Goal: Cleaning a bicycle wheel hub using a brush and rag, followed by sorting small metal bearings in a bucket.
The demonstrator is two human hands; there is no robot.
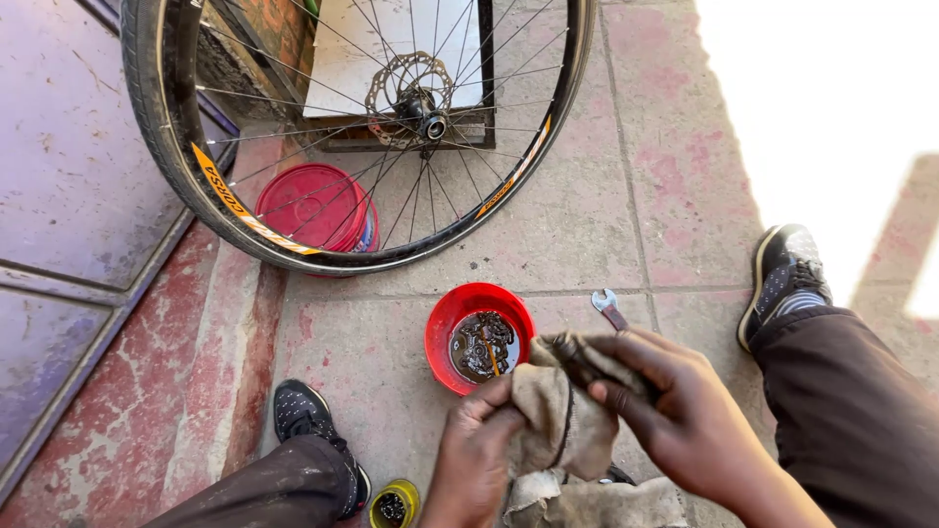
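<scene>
My left hand (476,445) and my right hand (665,406) both grip a dirty beige rag (558,420) low in the middle of the view. The rag is wrapped around a dark oily part (572,352) whose end pokes out near my right fingers. Just beyond the hands sits a red bowl (442,328) with dark liquid and a bicycle chain (482,344) in it. More rag (597,504) lies bunched on the ground under my hands.
A bicycle wheel (235,220) with a disc rotor (406,83) leans upright at the back, a red bucket lid (313,205) behind it. A spanner (608,308) lies right of the bowl. A small yellow tin (394,504) sits by my left shoe (308,416); my right shoe (782,279) is far right.
</scene>
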